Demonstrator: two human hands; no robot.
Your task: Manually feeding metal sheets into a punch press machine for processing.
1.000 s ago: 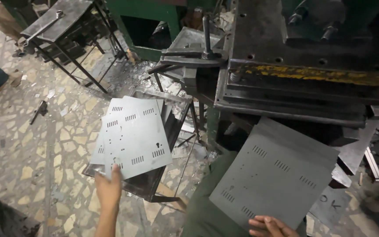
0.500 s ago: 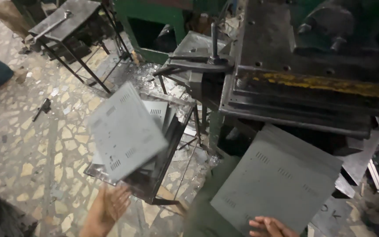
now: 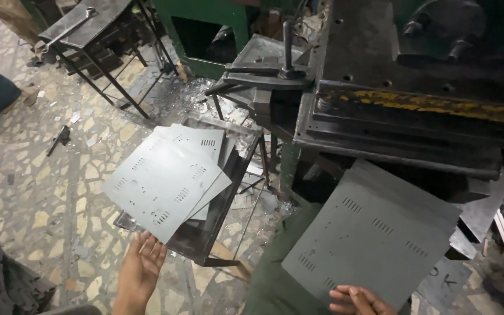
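Head view: the left hand point(image 3: 141, 265), fingers spread and holding nothing, has just let go of a punched metal sheet point(image 3: 161, 184), now lying atop the stack on the metal stand point(image 3: 208, 245); the right hand point(image 3: 360, 300) grips another grey sheet point(image 3: 374, 239)

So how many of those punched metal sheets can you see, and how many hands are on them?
Loose sheets on the stand by the left hand: at least 2, top sheet and one beneath
Sheet stack on the lap, under the right hand: 1
Hands: 2
Total: 5
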